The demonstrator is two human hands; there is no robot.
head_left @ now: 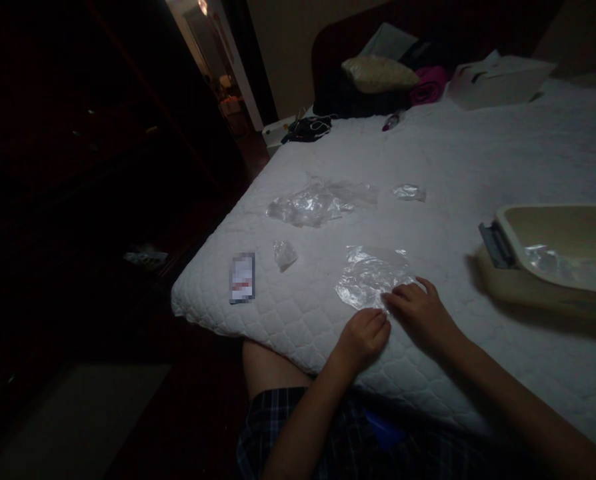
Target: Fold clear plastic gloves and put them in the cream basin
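Note:
A clear plastic bag [373,272] lies flat on the white quilted mattress [478,173] just in front of me. My left hand [364,337] is curled, its fingertips pinching the bag's near edge. My right hand [421,312] rests beside it, fingers bent down onto the same edge of the bag. Both hands touch each other over that corner.
More clear plastic lies further off: a large crumpled piece [318,202], a small one [285,254] and another [409,193]. A small card-like packet [242,277] sits near the mattress corner. A beige plastic tub [553,257] stands at right. Clothes and a white box [498,80] lie at the far end.

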